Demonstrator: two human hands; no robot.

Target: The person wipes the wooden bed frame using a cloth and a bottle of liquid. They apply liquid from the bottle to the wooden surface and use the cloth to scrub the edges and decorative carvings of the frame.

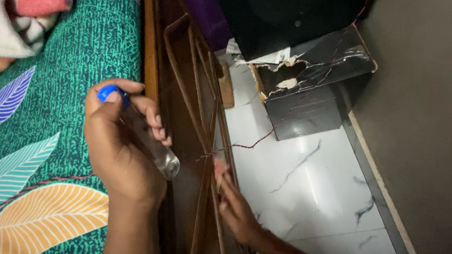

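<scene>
Left hand [121, 145]: my bare hand, raised, back of the hand toward the camera, wrist bent slightly inward.
Left fingers [153, 118]: curled closed around a clear cylindrical bottle with a blue cap [143, 133]; thumb up by the capped end, fingertips wrapped over the front.
Left forearm: comes up from the bottom edge, nearly vertical.
Right hand [235, 207]: my bare hand, lower and further out, palm side down, blurred.
Right fingers [222, 170]: stretched forward, loosely together, closed on nothing that I can make out.
Right forearm: enters from the lower right, angled up and left.

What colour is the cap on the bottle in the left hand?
Blue. The cap tops a clear bottle, seen in the head view.
</scene>
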